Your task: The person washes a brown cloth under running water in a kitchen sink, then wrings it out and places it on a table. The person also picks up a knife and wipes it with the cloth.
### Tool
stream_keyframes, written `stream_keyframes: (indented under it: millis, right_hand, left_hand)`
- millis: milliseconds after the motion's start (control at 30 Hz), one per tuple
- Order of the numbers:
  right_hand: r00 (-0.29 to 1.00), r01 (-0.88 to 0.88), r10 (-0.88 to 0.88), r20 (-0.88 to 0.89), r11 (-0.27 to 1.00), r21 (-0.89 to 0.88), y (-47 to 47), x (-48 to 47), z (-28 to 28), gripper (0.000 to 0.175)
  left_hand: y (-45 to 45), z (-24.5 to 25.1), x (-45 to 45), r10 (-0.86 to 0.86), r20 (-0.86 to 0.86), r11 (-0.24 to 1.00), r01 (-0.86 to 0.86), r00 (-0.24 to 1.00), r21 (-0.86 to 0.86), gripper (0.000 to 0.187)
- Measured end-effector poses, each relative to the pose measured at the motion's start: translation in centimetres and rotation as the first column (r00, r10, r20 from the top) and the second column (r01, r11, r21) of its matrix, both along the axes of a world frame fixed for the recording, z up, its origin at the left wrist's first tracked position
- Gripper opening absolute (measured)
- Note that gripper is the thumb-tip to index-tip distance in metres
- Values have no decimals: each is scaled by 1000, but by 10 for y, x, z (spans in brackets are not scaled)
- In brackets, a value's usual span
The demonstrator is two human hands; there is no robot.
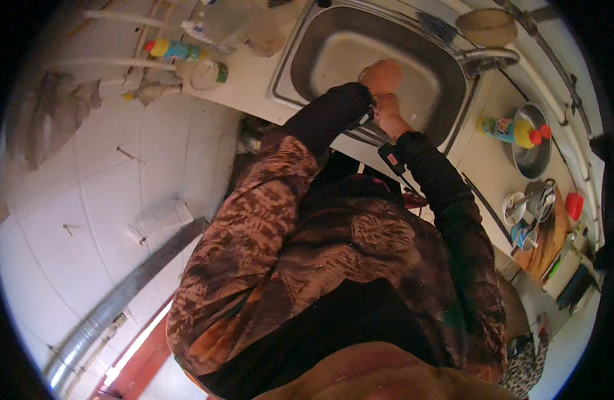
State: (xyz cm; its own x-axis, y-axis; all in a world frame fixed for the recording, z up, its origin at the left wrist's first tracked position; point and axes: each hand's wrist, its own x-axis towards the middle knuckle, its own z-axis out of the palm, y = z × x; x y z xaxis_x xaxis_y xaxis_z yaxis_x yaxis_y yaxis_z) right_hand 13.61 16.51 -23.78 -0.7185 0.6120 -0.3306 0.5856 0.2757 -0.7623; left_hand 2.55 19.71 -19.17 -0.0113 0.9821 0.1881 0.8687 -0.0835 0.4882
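Both of my hands are together over the near part of a stainless steel sink [449, 95]. My left hand [382, 76] reaches out past its dark sleeve cuff [349, 97], blurred, with its fingers hard to make out. Against the left wrist lies my right hand [389, 111], its fingers bent near the cuff. Whether it grips the cuff or only touches it cannot be told. A small black device [391, 159] with an orange label is by my right cuff. Part of another device [364, 121] shows at the left wrist.
Right of the sink, a yellow bottle with a red cap [524, 134] crosses a metal bowl [531, 162]. Cups [515, 207] and a wooden board [549, 250] lie beyond. The faucet [491, 56] juts over the sink's right corner. Another bottle [174, 50] and a tub [205, 75] stand left.
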Motion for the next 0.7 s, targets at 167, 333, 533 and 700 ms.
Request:
stream_keyframes:
  millis: [167, 333, 533, 700]
  right_hand:
    - [988, -153, 149, 49, 848, 508, 7, -4, -60, 36]
    - [987, -155, 158, 33, 871, 466, 18, 1, -55, 34]
    - [983, -158, 184, -24, 897, 413, 17, 7, -33, 31]
    - [959, -73, 147, -241, 954, 290, 26, 23, 3, 29]
  left_hand:
    - [-9, 30, 17, 200, 31, 926, -178, 979, -333, 20]
    - [-23, 78, 30, 199, -16, 917, -192, 980, -351, 19]
    - [-26, 76, 46, 297, -151, 921, -325, 943, -216, 16]
    - [-26, 87, 57, 294, -154, 924, -321, 944, -209, 19]
